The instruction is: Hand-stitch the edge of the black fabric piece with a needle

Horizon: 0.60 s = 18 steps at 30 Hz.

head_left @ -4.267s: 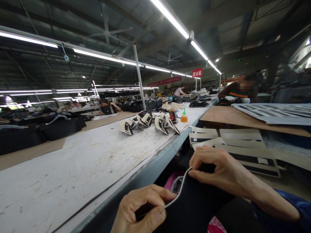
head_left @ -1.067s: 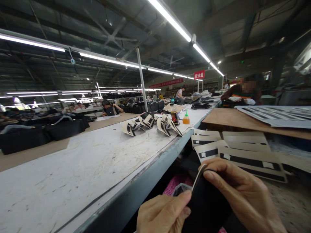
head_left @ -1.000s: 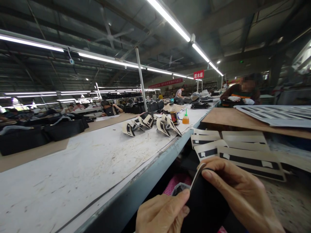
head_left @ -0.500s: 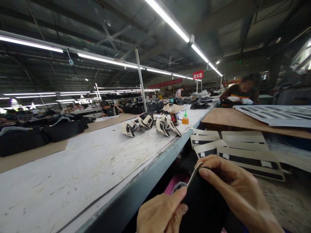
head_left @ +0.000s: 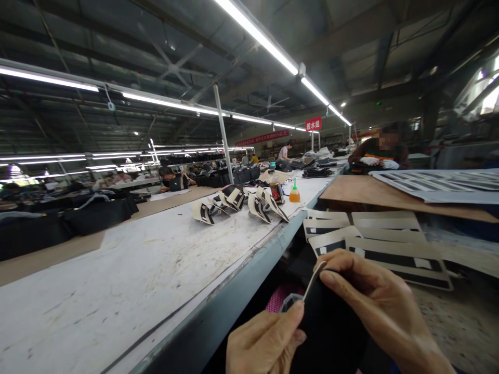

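A thin cream-edged panel (head_left: pixel 313 283), seen edge-on with a dark face, is pinched between both hands. My left hand (head_left: pixel 267 337) closes thumb and fingers on its lower end. Higher up, my right hand (head_left: pixel 370 293) grips the upper end, where the edge curves over. Just beyond the right hand lie several flat cream panels (head_left: pixel 393 252) with black strips and small white patches. Behind the left hand, low down, part of a grey container (head_left: pixel 291 300) shows beside pink checked fabric (head_left: pixel 278 301).
The long white table (head_left: pixel 128 275) runs away on my left, its blue-grey edge close to my hands. Curled cream-and-black pieces (head_left: pixel 234 200) and a bottle of amber liquid (head_left: pixel 294 193) stand on it. A gloved co-worker (head_left: pixel 380 150) is beyond the wooden board (head_left: pixel 351 189) at right.
Both hands keep their pinch on the panel. My left hand has shifted slightly right and down, and the view has turned a little.
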Each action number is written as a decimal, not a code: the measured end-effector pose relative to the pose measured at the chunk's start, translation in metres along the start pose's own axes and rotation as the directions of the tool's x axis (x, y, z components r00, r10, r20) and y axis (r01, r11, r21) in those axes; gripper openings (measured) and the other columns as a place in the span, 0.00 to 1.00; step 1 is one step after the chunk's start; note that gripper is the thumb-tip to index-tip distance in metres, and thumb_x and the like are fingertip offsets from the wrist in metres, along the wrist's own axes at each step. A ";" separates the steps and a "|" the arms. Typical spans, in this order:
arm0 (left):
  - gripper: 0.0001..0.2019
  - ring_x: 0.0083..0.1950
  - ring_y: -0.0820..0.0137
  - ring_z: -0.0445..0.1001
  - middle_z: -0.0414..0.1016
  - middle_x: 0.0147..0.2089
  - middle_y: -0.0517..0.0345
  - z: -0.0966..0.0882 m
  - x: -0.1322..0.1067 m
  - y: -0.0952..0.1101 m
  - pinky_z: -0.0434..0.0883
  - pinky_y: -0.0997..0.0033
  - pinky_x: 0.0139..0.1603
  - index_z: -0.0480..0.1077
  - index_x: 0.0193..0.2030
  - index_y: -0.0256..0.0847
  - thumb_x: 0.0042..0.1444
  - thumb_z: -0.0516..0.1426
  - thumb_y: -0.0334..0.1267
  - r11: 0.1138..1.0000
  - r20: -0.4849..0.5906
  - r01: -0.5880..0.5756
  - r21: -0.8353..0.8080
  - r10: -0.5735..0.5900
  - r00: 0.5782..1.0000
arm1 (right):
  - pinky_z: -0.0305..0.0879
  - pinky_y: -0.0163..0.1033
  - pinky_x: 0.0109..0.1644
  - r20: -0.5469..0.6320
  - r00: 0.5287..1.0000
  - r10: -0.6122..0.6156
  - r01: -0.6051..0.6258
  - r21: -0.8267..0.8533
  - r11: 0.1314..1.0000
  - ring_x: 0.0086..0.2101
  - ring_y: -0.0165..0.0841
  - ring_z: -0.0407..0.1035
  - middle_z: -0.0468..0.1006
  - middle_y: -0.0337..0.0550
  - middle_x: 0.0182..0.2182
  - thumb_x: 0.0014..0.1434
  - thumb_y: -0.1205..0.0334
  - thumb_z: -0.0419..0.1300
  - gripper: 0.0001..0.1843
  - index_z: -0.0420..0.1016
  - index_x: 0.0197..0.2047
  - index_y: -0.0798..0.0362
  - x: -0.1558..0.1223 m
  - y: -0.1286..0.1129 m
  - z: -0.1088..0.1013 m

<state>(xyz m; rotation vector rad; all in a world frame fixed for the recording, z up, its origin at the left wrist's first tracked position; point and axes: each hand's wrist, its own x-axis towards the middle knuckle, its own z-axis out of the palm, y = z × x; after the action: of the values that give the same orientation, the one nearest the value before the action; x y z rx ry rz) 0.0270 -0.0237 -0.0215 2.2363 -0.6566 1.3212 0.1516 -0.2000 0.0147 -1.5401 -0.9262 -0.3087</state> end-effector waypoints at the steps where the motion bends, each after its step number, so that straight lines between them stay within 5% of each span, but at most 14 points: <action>1: 0.24 0.29 0.76 0.78 0.80 0.34 0.56 0.001 0.001 -0.002 0.78 0.84 0.33 0.69 0.64 0.35 0.62 0.59 0.21 1.000 -0.003 0.009 -0.012 -0.009 1.000 | 0.75 0.32 0.37 -0.006 1.000 -0.015 0.015 -0.022 1.000 0.34 0.35 0.79 0.83 0.42 0.34 0.61 0.53 0.66 0.11 0.79 0.30 0.48 0.000 0.000 0.000; 5: 0.25 0.31 0.77 0.78 0.79 0.36 0.55 0.018 0.007 -0.003 0.77 0.84 0.36 0.70 0.64 0.34 0.60 0.59 0.19 0.997 -0.049 0.065 -0.050 -0.067 0.996 | 0.75 0.31 0.38 -0.001 0.996 -0.094 0.093 -0.137 0.986 0.33 0.32 0.79 0.83 0.38 0.35 0.63 0.56 0.64 0.08 0.79 0.32 0.46 -0.004 -0.001 0.000; 10: 0.23 0.34 0.79 0.79 0.81 0.38 0.58 0.050 0.013 -0.002 0.75 0.87 0.39 0.75 0.60 0.41 0.61 0.57 0.19 0.966 -0.265 0.178 -0.189 -0.225 0.938 | 0.74 0.28 0.40 0.040 0.984 -0.175 0.180 -0.219 0.959 0.34 0.29 0.79 0.82 0.36 0.36 0.66 0.60 0.62 0.06 0.76 0.35 0.46 -0.004 0.002 0.005; 15: 0.22 0.28 0.76 0.77 0.81 0.33 0.59 0.059 0.005 -0.012 0.74 0.80 0.33 0.76 0.58 0.41 0.59 0.57 0.19 0.991 -0.401 0.126 -0.046 -0.134 0.906 | 0.75 0.33 0.41 -0.049 0.933 -0.356 0.327 -0.297 0.897 0.36 0.33 0.76 0.77 0.41 0.37 0.62 0.61 0.66 0.03 0.79 0.35 0.45 -0.002 0.015 0.016; 18: 0.18 0.25 0.73 0.78 0.82 0.30 0.61 0.056 -0.006 -0.017 0.76 0.77 0.31 0.79 0.51 0.44 0.58 0.59 0.22 0.978 -0.410 0.208 0.027 -0.179 0.894 | 0.75 0.31 0.36 -0.015 0.957 -0.290 0.283 -0.180 0.942 0.34 0.34 0.76 0.77 0.41 0.33 0.61 0.57 0.66 0.03 0.83 0.36 0.41 -0.006 0.035 0.023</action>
<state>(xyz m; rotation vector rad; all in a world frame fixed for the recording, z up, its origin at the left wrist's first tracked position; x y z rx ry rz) 0.0723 -0.0426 -0.0535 1.9255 -0.2317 1.6549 0.1648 -0.1784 -0.0189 -1.5513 -1.1161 -0.6435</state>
